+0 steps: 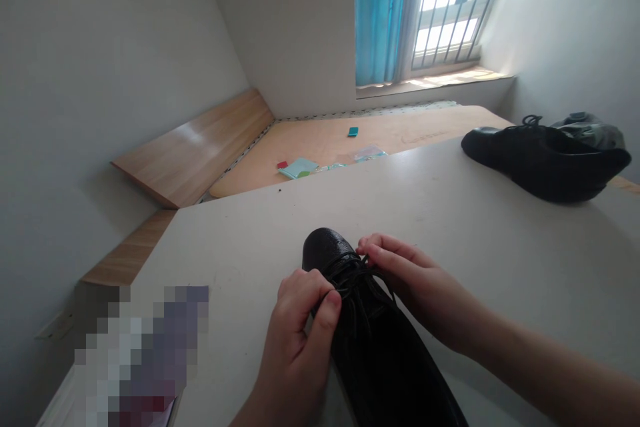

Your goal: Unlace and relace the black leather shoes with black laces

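A black lace-up shoe (395,360) lies on the white tabletop (240,247), its toe pointing away from me. Over its tongue the thin black shoelace (357,277) is looped in a bow. My left hand (305,320) is at the shoe's left side, thumb and forefinger pinched on one part of the lace. On the other side my right hand (400,267) pinches another part of the lace between thumb and fingertips. The lower fingers of both hands are curled.
A second black shoe (550,153), its lace tied, stands at the table's far right, with a clear plastic bag (593,130) behind it. Beyond the table's far edge lies a tan mat (320,137) with small packets (300,168). A pixelated patch covers the lower left.
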A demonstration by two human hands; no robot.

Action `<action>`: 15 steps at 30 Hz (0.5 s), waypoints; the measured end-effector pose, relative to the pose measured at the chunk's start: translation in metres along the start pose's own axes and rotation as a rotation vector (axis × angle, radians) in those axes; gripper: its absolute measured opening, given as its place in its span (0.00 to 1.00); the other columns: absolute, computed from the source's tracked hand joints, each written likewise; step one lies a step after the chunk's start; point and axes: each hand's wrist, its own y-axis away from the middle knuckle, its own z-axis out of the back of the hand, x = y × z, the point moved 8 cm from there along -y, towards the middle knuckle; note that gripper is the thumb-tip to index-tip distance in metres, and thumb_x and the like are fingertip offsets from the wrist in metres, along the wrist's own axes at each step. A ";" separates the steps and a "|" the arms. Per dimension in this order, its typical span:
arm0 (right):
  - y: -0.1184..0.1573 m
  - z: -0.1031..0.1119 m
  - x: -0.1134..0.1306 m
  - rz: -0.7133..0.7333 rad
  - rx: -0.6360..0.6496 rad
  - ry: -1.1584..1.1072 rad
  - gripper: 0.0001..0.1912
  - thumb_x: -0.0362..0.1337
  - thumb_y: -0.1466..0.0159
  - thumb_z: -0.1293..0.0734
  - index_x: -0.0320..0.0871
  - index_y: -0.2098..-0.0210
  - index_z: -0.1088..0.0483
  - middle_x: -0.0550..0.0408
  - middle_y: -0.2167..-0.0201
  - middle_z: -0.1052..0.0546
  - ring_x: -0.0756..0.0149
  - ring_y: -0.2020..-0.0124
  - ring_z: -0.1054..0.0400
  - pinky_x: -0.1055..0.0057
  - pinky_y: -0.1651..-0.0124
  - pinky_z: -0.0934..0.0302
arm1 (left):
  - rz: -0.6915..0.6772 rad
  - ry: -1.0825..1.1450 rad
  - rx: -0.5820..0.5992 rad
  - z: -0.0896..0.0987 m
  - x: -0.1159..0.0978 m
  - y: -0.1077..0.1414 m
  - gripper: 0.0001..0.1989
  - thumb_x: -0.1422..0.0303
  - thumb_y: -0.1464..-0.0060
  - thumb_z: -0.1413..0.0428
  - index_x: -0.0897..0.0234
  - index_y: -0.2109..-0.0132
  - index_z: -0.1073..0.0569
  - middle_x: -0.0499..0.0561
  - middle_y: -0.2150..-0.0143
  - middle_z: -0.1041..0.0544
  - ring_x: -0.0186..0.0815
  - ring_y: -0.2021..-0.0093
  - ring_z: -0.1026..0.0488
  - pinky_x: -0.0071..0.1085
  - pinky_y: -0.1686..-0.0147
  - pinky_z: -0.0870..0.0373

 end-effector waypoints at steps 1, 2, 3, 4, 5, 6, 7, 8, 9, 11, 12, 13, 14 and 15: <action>0.001 0.000 -0.002 -0.025 -0.018 -0.041 0.15 0.49 0.43 0.25 0.45 0.67 0.26 0.58 0.67 0.29 0.67 0.62 0.38 0.72 0.57 0.43 | 0.027 0.016 0.006 0.000 0.002 0.000 0.15 0.66 0.35 0.52 0.60 0.72 0.37 0.46 0.74 0.34 0.35 0.70 0.35 0.32 0.68 0.37; 0.002 0.000 -0.004 -0.054 -0.034 -0.084 0.15 0.49 0.44 0.25 0.45 0.67 0.26 0.58 0.67 0.29 0.67 0.62 0.38 0.72 0.58 0.42 | 0.057 0.035 0.014 -0.001 0.004 -0.001 0.16 0.66 0.35 0.52 0.60 0.73 0.37 0.46 0.74 0.34 0.35 0.70 0.35 0.31 0.69 0.37; 0.003 0.000 -0.006 -0.083 -0.048 -0.126 0.16 0.49 0.46 0.24 0.45 0.67 0.25 0.58 0.66 0.29 0.67 0.62 0.37 0.72 0.58 0.41 | 0.091 0.057 0.019 -0.001 0.007 -0.001 0.16 0.65 0.36 0.52 0.61 0.73 0.38 0.47 0.74 0.35 0.35 0.70 0.35 0.31 0.70 0.38; 0.005 -0.001 -0.007 -0.106 -0.058 -0.162 0.16 0.48 0.47 0.23 0.45 0.67 0.25 0.58 0.66 0.28 0.67 0.62 0.37 0.72 0.59 0.41 | 0.127 0.080 0.020 -0.002 0.009 -0.001 0.16 0.64 0.36 0.52 0.61 0.74 0.38 0.47 0.74 0.35 0.35 0.69 0.35 0.31 0.70 0.38; 0.006 -0.001 -0.007 -0.120 -0.070 -0.191 0.17 0.47 0.49 0.22 0.44 0.67 0.25 0.57 0.65 0.28 0.67 0.62 0.37 0.72 0.58 0.40 | 0.161 0.106 0.021 -0.003 0.011 -0.001 0.16 0.63 0.37 0.52 0.61 0.74 0.38 0.47 0.74 0.35 0.35 0.69 0.35 0.30 0.71 0.38; 0.007 -0.001 -0.006 -0.123 -0.087 -0.214 0.17 0.46 0.51 0.21 0.44 0.68 0.25 0.57 0.65 0.28 0.67 0.61 0.37 0.72 0.58 0.39 | 0.194 0.135 0.024 -0.004 0.012 0.000 0.16 0.63 0.37 0.51 0.61 0.74 0.38 0.47 0.74 0.36 0.35 0.70 0.36 0.30 0.71 0.39; 0.008 -0.001 -0.004 -0.120 -0.104 -0.231 0.17 0.45 0.52 0.20 0.43 0.69 0.25 0.57 0.65 0.28 0.67 0.61 0.37 0.73 0.58 0.39 | 0.226 0.167 0.029 -0.005 0.013 0.000 0.16 0.62 0.38 0.51 0.61 0.74 0.39 0.46 0.74 0.37 0.35 0.70 0.37 0.30 0.71 0.39; 0.009 -0.001 -0.003 -0.114 -0.121 -0.243 0.17 0.44 0.53 0.20 0.43 0.70 0.25 0.57 0.65 0.29 0.67 0.61 0.38 0.73 0.57 0.38 | 0.255 0.199 0.029 -0.006 0.014 0.001 0.17 0.62 0.38 0.51 0.61 0.75 0.39 0.46 0.75 0.38 0.34 0.71 0.38 0.29 0.72 0.40; 0.009 0.000 -0.002 -0.110 -0.133 -0.250 0.16 0.43 0.54 0.20 0.43 0.71 0.25 0.56 0.65 0.29 0.67 0.61 0.38 0.73 0.57 0.38 | 0.280 0.229 0.027 -0.006 0.015 0.001 0.17 0.61 0.39 0.51 0.61 0.75 0.40 0.45 0.75 0.39 0.33 0.72 0.39 0.29 0.73 0.40; 0.008 0.000 0.001 -0.093 -0.142 -0.248 0.16 0.43 0.54 0.20 0.43 0.72 0.25 0.56 0.64 0.30 0.67 0.61 0.38 0.73 0.55 0.38 | 0.309 0.261 0.014 -0.006 0.016 0.001 0.17 0.60 0.39 0.51 0.60 0.75 0.41 0.44 0.76 0.40 0.33 0.74 0.41 0.29 0.73 0.41; 0.007 0.000 0.004 -0.077 -0.134 -0.231 0.15 0.43 0.54 0.20 0.43 0.72 0.25 0.56 0.64 0.30 0.67 0.60 0.38 0.73 0.54 0.38 | 0.311 0.256 0.005 -0.004 0.016 0.000 0.17 0.60 0.40 0.51 0.61 0.76 0.41 0.44 0.76 0.40 0.33 0.74 0.41 0.29 0.73 0.42; 0.006 0.000 0.007 -0.053 -0.114 -0.196 0.15 0.45 0.53 0.21 0.44 0.72 0.25 0.56 0.64 0.30 0.66 0.60 0.37 0.72 0.53 0.38 | 0.302 0.237 0.002 -0.003 0.016 -0.001 0.17 0.61 0.41 0.51 0.61 0.76 0.40 0.44 0.77 0.40 0.33 0.74 0.41 0.29 0.72 0.42; 0.006 0.000 0.010 -0.021 -0.087 -0.129 0.15 0.47 0.50 0.22 0.44 0.71 0.25 0.56 0.64 0.30 0.65 0.59 0.37 0.71 0.52 0.38 | 0.289 0.207 0.008 -0.002 0.015 -0.002 0.17 0.61 0.41 0.50 0.61 0.77 0.40 0.45 0.77 0.39 0.33 0.73 0.40 0.29 0.72 0.42; 0.007 0.001 0.015 0.018 -0.070 -0.025 0.15 0.49 0.48 0.24 0.45 0.70 0.25 0.56 0.63 0.29 0.64 0.58 0.36 0.70 0.52 0.38 | 0.278 0.177 0.020 -0.002 0.015 -0.003 0.17 0.61 0.42 0.50 0.61 0.77 0.39 0.45 0.78 0.39 0.34 0.73 0.39 0.30 0.72 0.43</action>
